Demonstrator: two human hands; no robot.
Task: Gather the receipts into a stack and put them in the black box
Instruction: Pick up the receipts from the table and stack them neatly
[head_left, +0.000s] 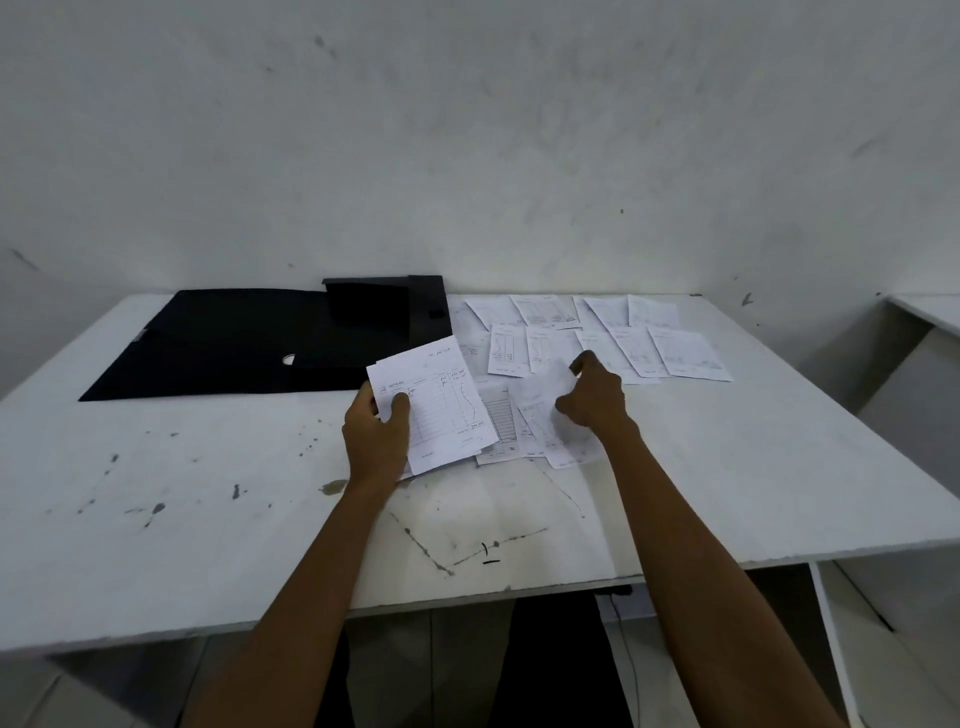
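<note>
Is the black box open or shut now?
Open. The black box stands at the table's far edge, its dark inside showing, no lid over it. No receipts visible inside.

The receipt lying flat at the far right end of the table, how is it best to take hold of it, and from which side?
Probably by its near right corner, coming from the right. That receipt lies flat on the table, so there is no edge to pinch; its left edge sits by neighbouring receipts, while the right edge borders bare table. The right hand could press and slide that corner until fingers get under.
</note>
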